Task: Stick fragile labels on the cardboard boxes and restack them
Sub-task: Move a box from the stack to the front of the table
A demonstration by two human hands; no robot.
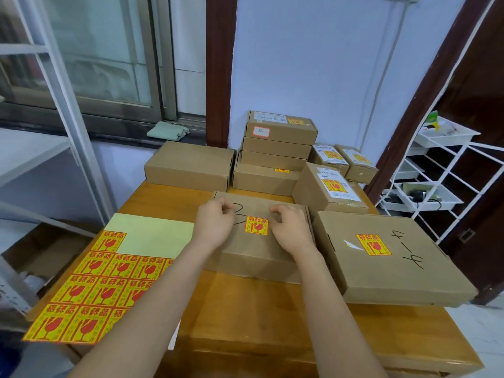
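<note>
A flat cardboard box (253, 249) lies on the wooden table (245, 309) in front of me, with a yellow-and-red fragile label (256, 225) stuck on its top. My left hand (215, 225) and my right hand (290, 227) hover over the box on either side of the label, fingers curled, holding nothing. A sheet of fragile labels (95, 285) lies at the table's left, partly peeled. A labelled flat box (387, 255) sits to the right.
A stack of boxes (278, 148) stands at the back centre, a plain box (188, 165) at back left, and three labelled boxes (330, 186) at back right. A white wire rack (436, 173) stands to the right, a metal shelf frame (68, 105) to the left.
</note>
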